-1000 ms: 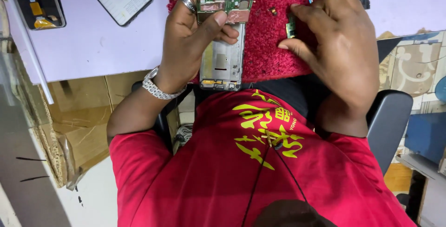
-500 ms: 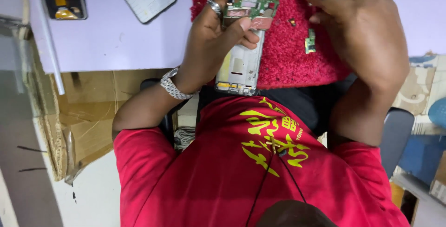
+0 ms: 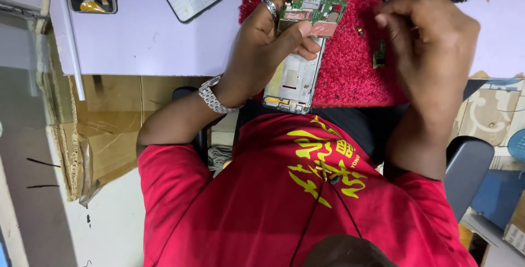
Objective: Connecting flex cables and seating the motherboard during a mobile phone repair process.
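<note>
The person wears a red short-sleeved T-shirt (image 3: 284, 190) with a yellow graphic print (image 3: 322, 160) on the chest. On the left wrist there is a silver metal-link watch (image 3: 216, 96), and a silver ring (image 3: 270, 8) is on one finger. A thin black cord (image 3: 320, 207) runs down the shirt front.

L hand (image 3: 262, 54) at 11 o'clock, fingers (image 3: 299, 33) curled in a grip, wrist bent. R hand (image 3: 432, 43) at 1 o'clock, fingertips (image 3: 383, 18) pinched together, forearm angled down.
</note>
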